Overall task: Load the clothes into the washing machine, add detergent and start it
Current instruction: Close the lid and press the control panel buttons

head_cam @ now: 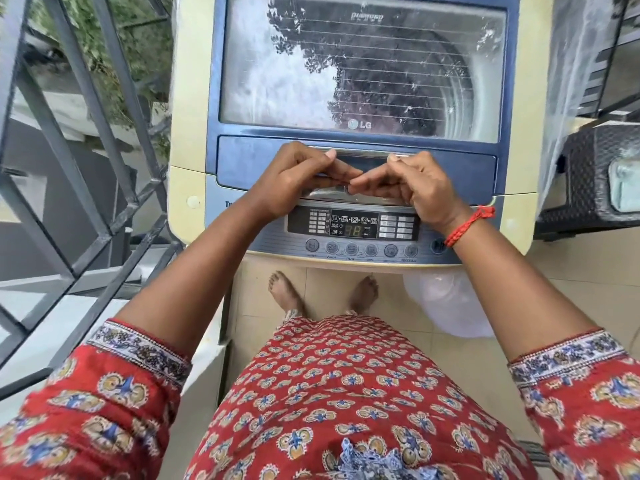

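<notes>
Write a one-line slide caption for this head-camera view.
Both hands, left hand and right hand, grip the lid handle of a closed top-loading washing machine, display lit.

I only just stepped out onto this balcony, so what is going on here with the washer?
A person stands barefoot at a top-loading washing machine. Both hands, the left hand and the right hand, are on the handle at the front edge of the glass lid, with their fingers curled at it. The lid lies flat and closed. The control panel below the hands is lit and its display shows digits.
</notes>
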